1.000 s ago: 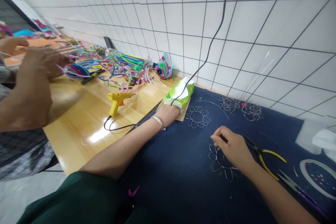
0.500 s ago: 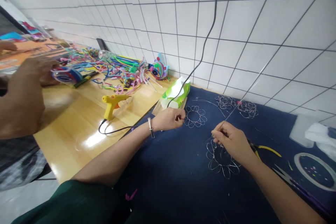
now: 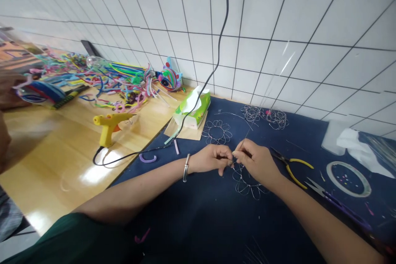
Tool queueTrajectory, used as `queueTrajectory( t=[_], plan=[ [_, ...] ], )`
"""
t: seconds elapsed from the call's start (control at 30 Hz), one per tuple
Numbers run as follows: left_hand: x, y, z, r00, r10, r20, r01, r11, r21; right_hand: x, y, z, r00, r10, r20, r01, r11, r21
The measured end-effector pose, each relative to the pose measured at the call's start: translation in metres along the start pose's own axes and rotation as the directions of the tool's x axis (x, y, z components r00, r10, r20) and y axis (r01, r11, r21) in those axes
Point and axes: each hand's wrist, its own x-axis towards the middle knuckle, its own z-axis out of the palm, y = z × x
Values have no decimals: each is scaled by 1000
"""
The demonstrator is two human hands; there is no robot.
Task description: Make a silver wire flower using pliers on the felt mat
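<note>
My left hand [image 3: 213, 159], with a silver bracelet [image 3: 186, 168] at its wrist, has its thumb and fingers pinched close to my right fingertips. It seems to grip the same thin wire, at the edge of a flower-shaped wire ring [image 3: 242, 186]. My right hand [image 3: 258, 163] pinches a thin wire [image 3: 246, 135], whose length rises from the fingers toward the wall and is hard to see. Part of the looped ring is hidden under my right hand. A second wire flower ring [image 3: 217, 131] lies flat on the dark blue mat [image 3: 198, 210], just beyond my left hand.
Yellow-handled pliers [image 3: 297, 169], purple-handled scissors [image 3: 343, 206] and a white ring of beads [image 3: 348, 179] lie right. Tangled wire loops [image 3: 264, 116] and a tissue pack [image 3: 193, 109] are behind. A yellow glue gun [image 3: 108, 126], pipe cleaners [image 3: 123, 82] and another person's hand [image 3: 10, 88] are left.
My hands, apart before, have come together at the ring's edge. My right hand has lowered the wire leftward. The head view has turned right; the other person's hand now shows less.
</note>
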Motion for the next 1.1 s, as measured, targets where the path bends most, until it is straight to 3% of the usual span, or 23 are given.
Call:
queueTrajectory(
  t=[0.4,0.57,0.9,1.1],
  plan=[
    [-4,2,-3,998,-64,-7,64,990,126,-3,4,8,999,-38,-20,39,998,48],
    [-4,1,-4,998,-59,4,58,993,100,-2,6,9,999,-31,-30,33,998,58],
    [-2,2,5,994,-39,-100,44,998,47,-2,2,5,1000,-14,-17,16,991,129],
    [-4,7,6,994,-23,-107,27,999,39,-5,-2,-1,995,-47,-94,60,988,143]
  ],
)
